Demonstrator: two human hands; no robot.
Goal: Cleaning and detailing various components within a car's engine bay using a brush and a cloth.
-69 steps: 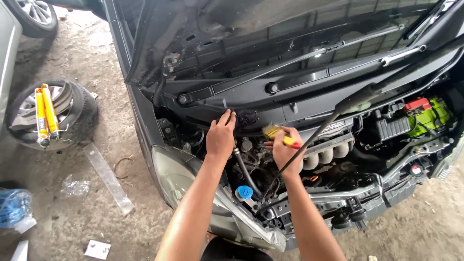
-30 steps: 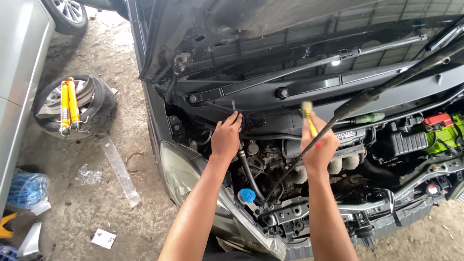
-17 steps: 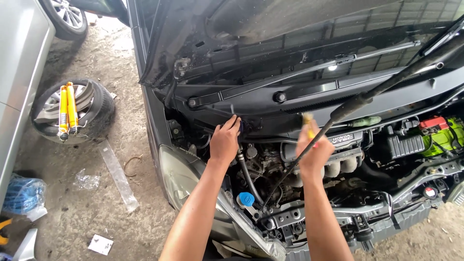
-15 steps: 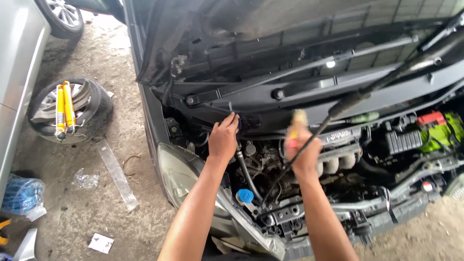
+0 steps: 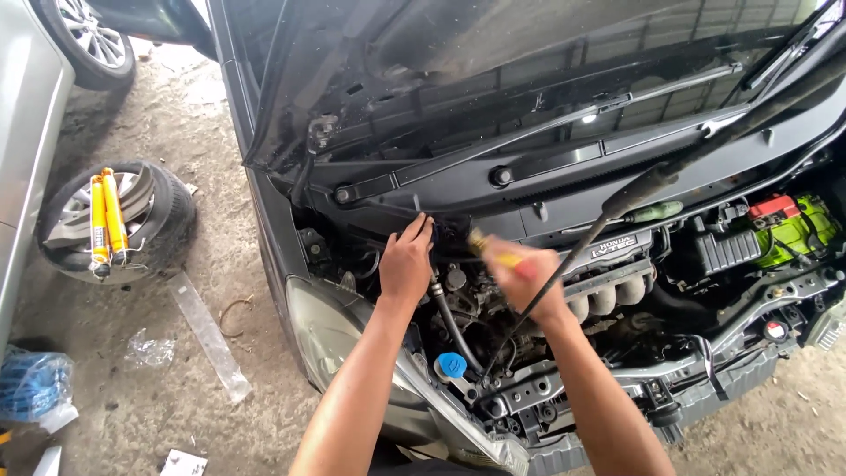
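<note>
I lean over the open engine bay [image 5: 617,353] of a dark car. My left hand [image 5: 407,260] reaches deep to the rear left of the bay, its fingers on a dark part below the cowl; what it touches is partly hidden. My right hand [image 5: 529,278], blurred by motion, grips a yellow-handled screwdriver [image 5: 495,254] whose handle end points up and left toward the left hand. The thin hood prop rod [image 5: 608,220] crosses in front of my right wrist.
A blue cap [image 5: 451,364] sits at the bay's front, a green-covered battery [image 5: 789,231] at the far right. On the ground to the left lies a wheel [image 5: 163,216] with two yellow shock absorbers [image 5: 106,216] on it, plastic wrap and a blue bag [image 5: 33,383].
My right hand has lifted the screwdriver out of the engine, swung it up and then tipped it left toward the left hand. My left hand has stayed in place.
</note>
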